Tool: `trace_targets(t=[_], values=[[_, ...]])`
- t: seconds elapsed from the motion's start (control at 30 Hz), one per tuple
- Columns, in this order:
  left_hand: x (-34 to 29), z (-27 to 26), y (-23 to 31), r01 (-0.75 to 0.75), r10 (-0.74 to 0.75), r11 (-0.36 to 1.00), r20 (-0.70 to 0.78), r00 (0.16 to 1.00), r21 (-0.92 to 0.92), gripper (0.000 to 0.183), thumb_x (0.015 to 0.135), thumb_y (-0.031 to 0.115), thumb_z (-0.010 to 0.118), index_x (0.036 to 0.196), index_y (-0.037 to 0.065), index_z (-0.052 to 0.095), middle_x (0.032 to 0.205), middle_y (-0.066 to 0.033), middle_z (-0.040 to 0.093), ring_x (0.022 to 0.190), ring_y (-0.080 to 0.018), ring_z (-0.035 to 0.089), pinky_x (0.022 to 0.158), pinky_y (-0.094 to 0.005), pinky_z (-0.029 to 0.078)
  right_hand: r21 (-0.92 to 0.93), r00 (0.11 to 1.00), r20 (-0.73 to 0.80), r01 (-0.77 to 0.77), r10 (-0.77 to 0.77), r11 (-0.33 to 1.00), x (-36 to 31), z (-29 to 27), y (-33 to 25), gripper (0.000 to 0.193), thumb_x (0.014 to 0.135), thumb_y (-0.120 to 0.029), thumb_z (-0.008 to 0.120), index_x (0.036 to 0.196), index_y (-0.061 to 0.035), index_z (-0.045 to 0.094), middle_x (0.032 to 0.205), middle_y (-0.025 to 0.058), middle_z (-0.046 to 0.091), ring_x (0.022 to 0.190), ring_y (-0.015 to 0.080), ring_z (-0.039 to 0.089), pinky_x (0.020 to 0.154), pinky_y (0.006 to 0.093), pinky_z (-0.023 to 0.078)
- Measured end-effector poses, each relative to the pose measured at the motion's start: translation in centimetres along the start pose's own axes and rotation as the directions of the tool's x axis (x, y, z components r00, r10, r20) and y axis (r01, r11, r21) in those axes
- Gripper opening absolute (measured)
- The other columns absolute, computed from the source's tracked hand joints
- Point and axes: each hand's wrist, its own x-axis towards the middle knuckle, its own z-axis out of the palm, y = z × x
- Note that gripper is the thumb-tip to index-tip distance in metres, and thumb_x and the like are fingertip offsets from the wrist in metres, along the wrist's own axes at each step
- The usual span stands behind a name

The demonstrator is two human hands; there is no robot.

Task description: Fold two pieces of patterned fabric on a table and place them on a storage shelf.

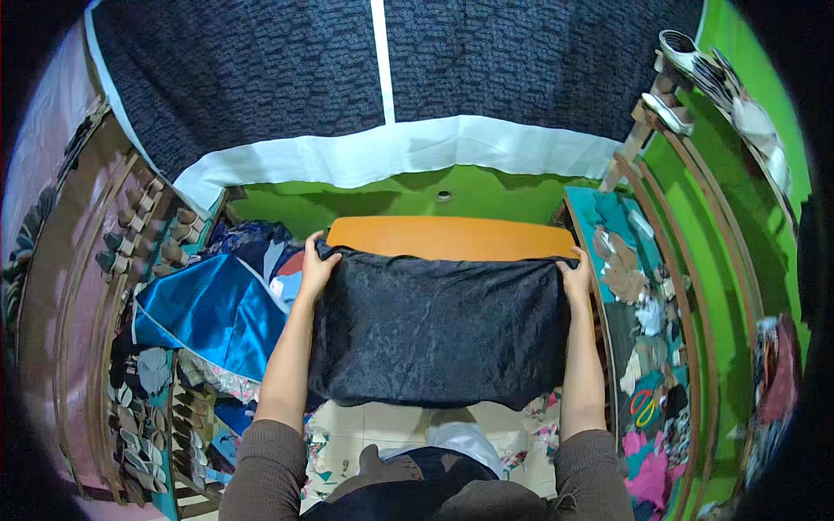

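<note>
Between both hands' grip: black cloth (439, 334), spread over orange table (452, 237).

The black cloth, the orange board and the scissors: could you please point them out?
black cloth (439, 334), head view, middle of the fabric.
orange board (447, 236), head view, bare top surface.
scissors (643, 406), head view, the handles.
</note>
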Motion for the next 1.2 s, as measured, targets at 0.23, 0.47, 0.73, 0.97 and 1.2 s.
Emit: trace_targets(t=[0.23, 0.47, 0.73, 0.97, 1.2], values=[[8.0, 8.1, -3.9, 0.162, -0.162, 0.984, -0.005, 0.987, 0.079, 0.049, 0.072, 0.010, 0.069, 0.115, 0.003, 0.047, 0.113, -0.0126, 0.052, 0.107, -0.0236, 0.049, 0.093, -0.0312, 0.036, -0.016, 0.958, 0.154, -0.244, 0.243, 0.970, 10.5, 6.4, 5.7, 0.040, 0.067, -0.013, 0.071, 0.104, -0.0023, 0.057, 0.107, 0.0153, 0.058, 0.103, 0.0284, 0.053, 0.090, 0.0349, 0.038], [13.7, 12.2, -9.8, 0.401, -0.399, 0.914, -0.050, 0.916, 0.052, 0.024, 0.079, 0.012, 0.063, 0.100, 0.001, 0.055, 0.090, -0.0056, 0.060, 0.086, -0.0155, 0.055, 0.078, -0.0265, 0.044, -0.023, 0.875, 0.216, -0.439, 0.433, 0.898, 16.7, 11.4, 13.2, 0.034, 0.072, -0.008, 0.070, 0.103, 0.0002, 0.058, 0.106, 0.0125, 0.058, 0.102, 0.0251, 0.053, 0.089, 0.0351, 0.040], [14.9, 11.2, -11.4, 0.438, -0.403, 0.877, -0.195, 0.894, 0.197, 0.038, 0.075, 0.017, 0.068, 0.106, 0.002, 0.052, 0.089, -0.0088, 0.059, 0.083, -0.0188, 0.056, 0.076, -0.0294, 0.044, -0.553, 0.934, 0.200, -0.143, 0.297, 0.821, 17.1, 16.4, 10.9, 0.026, 0.076, -0.022, 0.065, 0.100, -0.0123, 0.062, 0.089, 0.0119, 0.063, 0.095, 0.0313, 0.055, 0.083, 0.0400, 0.042], [8.7, 20.5, -0.9, -0.198, 0.210, 0.696, 0.067, 0.975, 0.690, 0.038, 0.082, 0.023, 0.054, 0.116, 0.008, 0.051, 0.118, -0.0141, 0.050, 0.110, -0.0299, 0.045, 0.090, -0.0467, 0.034, -0.836, 0.930, 0.143, 0.296, -0.337, 0.462, 9.2, 19.1, 7.5, 0.043, 0.078, -0.030, 0.058, 0.116, -0.0115, 0.050, 0.118, 0.0128, 0.047, 0.115, 0.0333, 0.038, 0.095, 0.0612, 0.023], [0.1, 24.3, 0.7, -0.322, 0.085, 0.645, 0.353, 0.932, 0.693, 0.051, 0.082, 0.033, 0.051, 0.128, 0.013, 0.043, 0.138, -0.0115, 0.034, 0.125, -0.0301, 0.034, 0.102, -0.0493, 0.025, -0.299, 0.744, 0.595, 0.556, -0.303, 0.776, 1.9, 21.6, 0.2, 0.044, 0.082, -0.028, 0.054, 0.123, -0.0139, 0.046, 0.133, 0.0181, 0.037, 0.124, 0.0331, 0.033, 0.097, 0.0611, 0.024]])
